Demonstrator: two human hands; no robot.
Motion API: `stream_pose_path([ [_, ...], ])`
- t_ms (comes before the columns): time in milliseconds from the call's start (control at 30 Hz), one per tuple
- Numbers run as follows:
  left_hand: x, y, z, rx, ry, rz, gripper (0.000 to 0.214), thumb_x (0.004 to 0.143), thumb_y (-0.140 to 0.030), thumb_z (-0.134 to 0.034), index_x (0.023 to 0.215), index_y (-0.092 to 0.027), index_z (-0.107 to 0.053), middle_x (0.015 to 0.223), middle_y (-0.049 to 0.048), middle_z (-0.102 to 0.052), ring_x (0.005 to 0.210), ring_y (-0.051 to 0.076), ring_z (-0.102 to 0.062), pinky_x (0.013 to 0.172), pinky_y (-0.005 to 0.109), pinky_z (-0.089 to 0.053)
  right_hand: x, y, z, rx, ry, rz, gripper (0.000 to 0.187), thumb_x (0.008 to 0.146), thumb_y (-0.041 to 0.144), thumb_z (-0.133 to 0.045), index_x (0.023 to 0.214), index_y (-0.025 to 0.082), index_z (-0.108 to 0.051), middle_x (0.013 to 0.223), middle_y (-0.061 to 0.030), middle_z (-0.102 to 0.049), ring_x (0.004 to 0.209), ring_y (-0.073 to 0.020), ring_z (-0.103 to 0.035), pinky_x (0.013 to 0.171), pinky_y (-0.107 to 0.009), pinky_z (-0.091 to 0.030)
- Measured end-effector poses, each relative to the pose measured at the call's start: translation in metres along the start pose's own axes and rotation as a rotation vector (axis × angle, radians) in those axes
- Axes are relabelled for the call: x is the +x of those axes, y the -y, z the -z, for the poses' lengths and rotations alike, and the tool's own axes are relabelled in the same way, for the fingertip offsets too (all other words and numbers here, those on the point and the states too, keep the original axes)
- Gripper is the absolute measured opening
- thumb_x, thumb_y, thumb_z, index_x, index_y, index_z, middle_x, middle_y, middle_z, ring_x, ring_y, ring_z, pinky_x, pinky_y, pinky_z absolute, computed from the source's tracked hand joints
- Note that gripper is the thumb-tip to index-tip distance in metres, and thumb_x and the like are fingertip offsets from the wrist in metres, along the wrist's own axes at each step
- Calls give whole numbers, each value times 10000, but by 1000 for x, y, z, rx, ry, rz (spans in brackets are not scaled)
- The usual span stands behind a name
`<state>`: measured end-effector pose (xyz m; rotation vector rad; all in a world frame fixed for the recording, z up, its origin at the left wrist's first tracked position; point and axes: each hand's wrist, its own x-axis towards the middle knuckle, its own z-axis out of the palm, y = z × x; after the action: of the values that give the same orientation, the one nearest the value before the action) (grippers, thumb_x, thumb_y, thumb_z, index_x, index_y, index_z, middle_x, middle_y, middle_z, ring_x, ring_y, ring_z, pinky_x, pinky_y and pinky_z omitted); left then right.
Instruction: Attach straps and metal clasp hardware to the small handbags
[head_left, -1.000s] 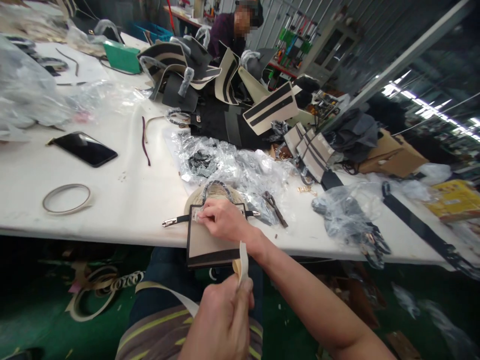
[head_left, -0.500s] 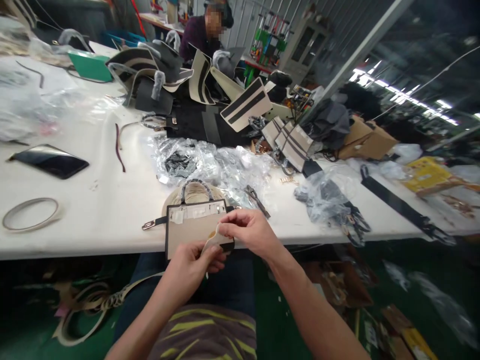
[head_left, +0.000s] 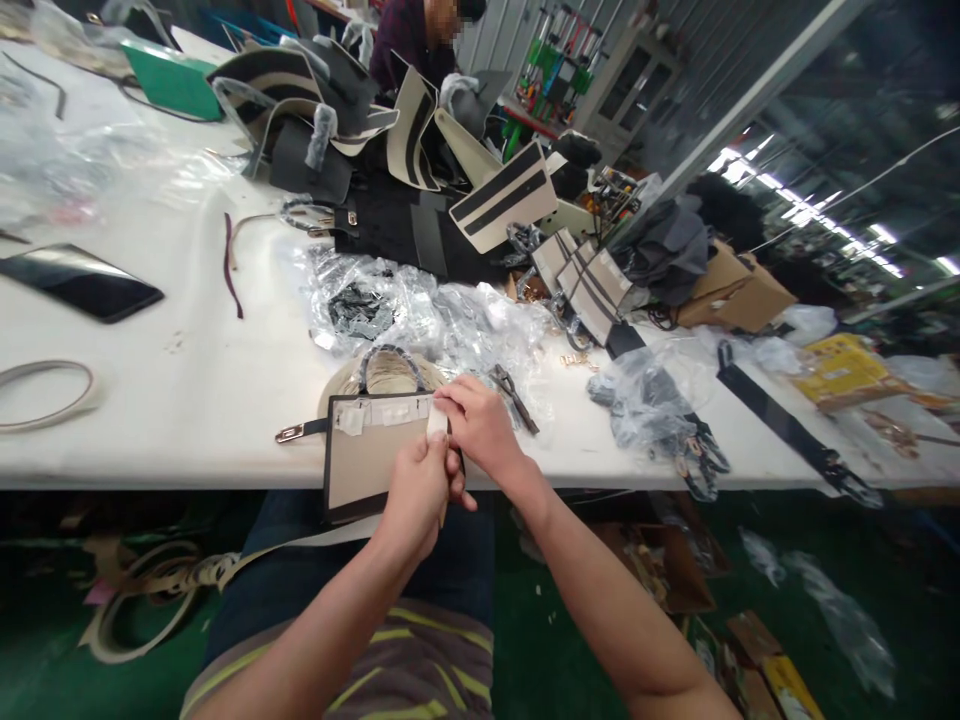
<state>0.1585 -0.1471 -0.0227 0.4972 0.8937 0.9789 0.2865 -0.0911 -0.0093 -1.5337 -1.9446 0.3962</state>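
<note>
White table [head_left: 240, 380], near edge: beige handbag panel [head_left: 361, 465], partly beneath left hand [head_left: 421, 482] and right hand [head_left: 480, 425], both pinching one pale strip [head_left: 437, 420], apparently tape.

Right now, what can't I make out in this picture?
In the head view:
Beige panel, lower right corner: hidden behind the left grip.
White strip, lower part: covered by the same grip.
Phone, left end: cut off by the left edge.
Hands of the co-worker: hidden behind piled striped panels.
Gold pieces: too small and blurred to identify.
</note>
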Motion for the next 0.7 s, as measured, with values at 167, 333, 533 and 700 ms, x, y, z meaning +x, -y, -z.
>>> stream_pose_path([
  [167, -4, 0, -4, -34, -14, 66, 463, 930, -613, -791, 993, -186, -622, 676, -78, -496, 469, 103, -460, 449, 320, -626, 15, -10, 12, 73, 136, 52, 194, 1066, 131, -682, 979, 215, -835, 1013, -42, -763, 947, -191, -723, 934, -324, -540],
  [333, -8, 11, -4, 14, -52, 71, 538, 924, -708, -764, 978, -193, -616, 650, -35, -616, 489, 145, -602, 579, 333, -647, 18, -12, 13, 98, 180, 46, 176, 1045, 133, -724, 955, 221, -847, 980, -29, -768, 933, -188, -725, 922, -318, -538],
  [533, -4, 4, -3, -17, -24, 103, 442, 928, -577, -777, 1024, -168, -639, 712, 12, -695, 541, 182, -686, 613, 321, -622, 20, -11, 7, 74, 103, -14, 148, 999, 155, -770, 1077, 236, -866, 1046, -32, -748, 872, -170, -689, 868, -307, -555],
  [700, -2, -10, -4, -112, -48, 209, 381, 896, -460, -836, 1040, -146, -675, 754, 30, -707, 565, 173, -669, 666, 381, -670, 5, -14, 5, 126, -88, -31, 180, 1016, 242, -782, 1177, 246, -862, 1051, -47, -760, 866, -185, -693, 835, -321, -586],
])
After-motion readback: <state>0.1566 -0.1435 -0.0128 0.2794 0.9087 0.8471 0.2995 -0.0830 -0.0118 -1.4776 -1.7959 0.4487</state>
